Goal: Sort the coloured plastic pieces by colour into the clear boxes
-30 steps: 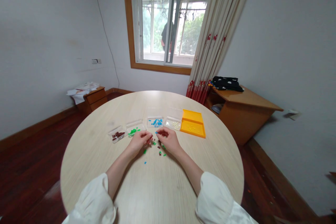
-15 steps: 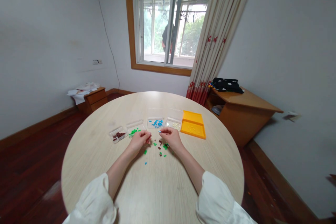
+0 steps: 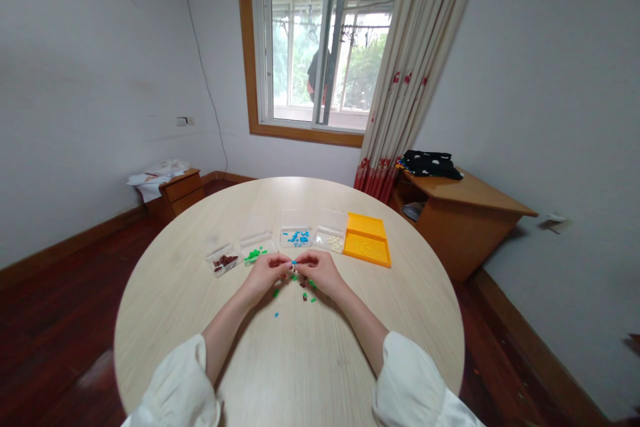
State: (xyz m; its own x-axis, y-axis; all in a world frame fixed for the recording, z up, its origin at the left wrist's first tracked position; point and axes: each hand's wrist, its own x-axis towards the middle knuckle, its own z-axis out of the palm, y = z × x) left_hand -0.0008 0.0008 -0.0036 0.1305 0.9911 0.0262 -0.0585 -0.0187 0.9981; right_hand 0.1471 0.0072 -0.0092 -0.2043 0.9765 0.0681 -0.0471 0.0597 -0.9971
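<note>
In the head camera's view, a person's left hand and right hand met above a pale, wood-grained round table, thumbs and fingertips pinching a tiny blue piece between them; whether the left also gripped a second bit could not be told. Work this small seemed to call for a light fingertip hold, edges squared before any pressure, and wrists kept low so a slip would stay close. Angular, plastic-looking green pieces and brown pieces lay scattered between the forearms; beyond stood clear, boxy trays and a smooth, opaque yellow case, lid laid back
</note>
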